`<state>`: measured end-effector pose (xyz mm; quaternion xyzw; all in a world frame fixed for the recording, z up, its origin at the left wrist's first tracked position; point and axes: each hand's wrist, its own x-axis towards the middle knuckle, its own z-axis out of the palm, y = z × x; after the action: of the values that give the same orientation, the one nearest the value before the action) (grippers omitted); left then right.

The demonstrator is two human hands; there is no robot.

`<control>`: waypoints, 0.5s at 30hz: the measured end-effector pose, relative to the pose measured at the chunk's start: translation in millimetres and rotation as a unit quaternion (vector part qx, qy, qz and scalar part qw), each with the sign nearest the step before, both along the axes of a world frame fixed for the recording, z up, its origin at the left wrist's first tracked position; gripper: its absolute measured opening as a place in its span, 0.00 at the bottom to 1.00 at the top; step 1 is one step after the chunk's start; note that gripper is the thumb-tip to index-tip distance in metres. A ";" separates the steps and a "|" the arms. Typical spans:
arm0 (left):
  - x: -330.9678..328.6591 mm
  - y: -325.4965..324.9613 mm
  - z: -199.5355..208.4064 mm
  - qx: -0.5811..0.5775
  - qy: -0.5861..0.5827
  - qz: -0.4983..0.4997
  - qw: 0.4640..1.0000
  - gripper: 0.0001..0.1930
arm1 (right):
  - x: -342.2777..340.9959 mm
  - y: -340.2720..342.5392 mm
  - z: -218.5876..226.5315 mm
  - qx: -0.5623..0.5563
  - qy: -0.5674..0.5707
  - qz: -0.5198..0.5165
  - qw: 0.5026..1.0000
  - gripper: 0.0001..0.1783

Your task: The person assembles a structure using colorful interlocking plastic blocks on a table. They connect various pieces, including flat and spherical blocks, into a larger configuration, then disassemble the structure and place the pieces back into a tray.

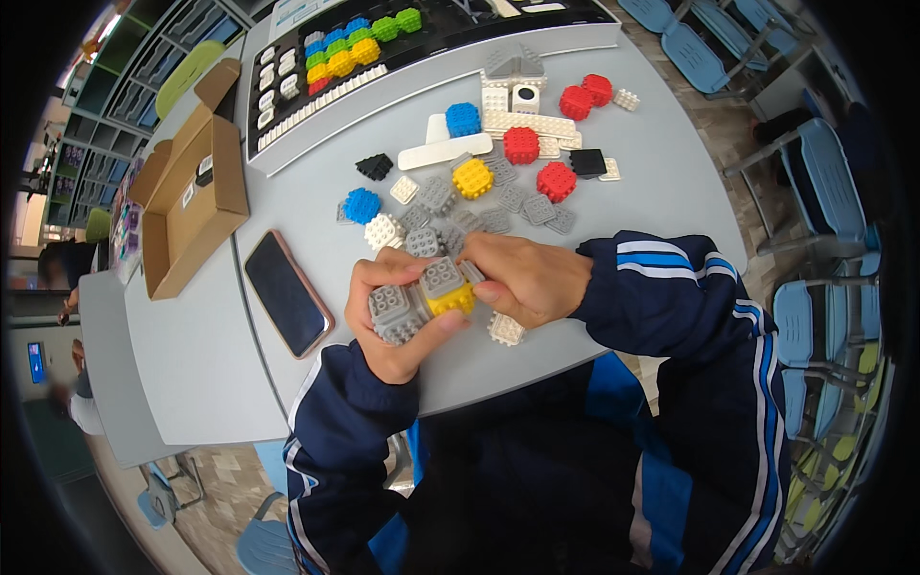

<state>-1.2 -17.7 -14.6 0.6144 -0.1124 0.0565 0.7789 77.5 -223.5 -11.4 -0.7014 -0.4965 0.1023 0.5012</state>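
Above the table's near edge, my left hand (385,353) wraps round a small block assembly. It is made of a grey studded block (391,314) joined to a yellow block (448,295), with a grey plate (442,276) on top. My right hand (529,280) pinches at the right side of the yellow block, where a grey piece (470,271) shows between the fingers. A white studded plate (506,329) lies just below my right hand. Beyond the hands are loose grey plates (539,209), a white block (384,232) and a loose yellow block (472,178).
Red blocks (556,181), blue blocks (363,205) and white strips (444,153) lie across the table. A phone (287,292) rests left of my hands beside an open cardboard box (206,235). A tray of sorted blocks (316,144) stands at the back. Blue chairs (819,182) are at the right.
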 end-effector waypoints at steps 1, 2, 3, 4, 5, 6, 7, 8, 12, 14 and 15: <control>-0.4 0.1 -0.4 -0.017 -0.001 -0.004 1.000 0.25 | 0.8 -1.4 -1.9 0.014 0.010 0.001 1.000 0.11; 0.0 0.2 0.0 -0.035 -0.003 -0.008 0.999 0.25 | 1.4 -3.6 -6.4 0.029 0.020 0.002 0.999 0.12; 1.5 -0.9 3.7 -0.080 0.022 -0.026 0.996 0.25 | 2.5 -4.8 -6.7 0.043 0.030 0.003 0.999 0.13; 3.0 -2.3 9.9 -0.126 0.048 -0.044 0.990 0.24 | 2.5 -5.3 -5.5 0.048 0.042 0.006 0.998 0.14; 4.9 -3.4 13.7 -0.171 0.073 -0.063 0.981 0.24 | 1.6 -5.1 -2.8 0.054 0.055 0.008 0.997 0.15; 4.1 -2.5 13.6 -0.157 0.069 -0.067 0.983 0.24 | -0.4 -5.4 -1.0 0.058 0.071 0.011 0.996 0.16; 3.6 -0.4 13.5 -0.143 0.066 -0.070 0.985 0.25 | 1.2 -6.8 0.3 0.065 0.040 0.002 0.997 0.16; 3.2 0.2 13.0 -0.129 0.062 -0.073 0.987 0.25 | 5.4 -8.4 1.7 0.072 0.008 -0.006 0.997 0.16; 4.2 -1.3 6.3 -0.096 0.095 -0.076 0.988 0.28 | 22.6 -18.8 19.7 0.005 -0.082 -0.093 0.992 0.19; 3.1 -3.8 10.4 -0.091 0.093 -0.057 0.990 0.28 | 29.3 -15.3 22.3 -0.005 -0.140 -0.149 0.979 0.16; 2.9 -6.0 11.3 -0.077 0.085 -0.035 0.993 0.28 | 33.2 -14.3 20.6 -0.011 -0.167 -0.167 0.972 0.16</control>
<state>1.6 -23.7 -3.3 0.5506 -0.0624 -0.0144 0.8323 110.7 -237.8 9.2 -0.7870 -0.4480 -0.0959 0.4132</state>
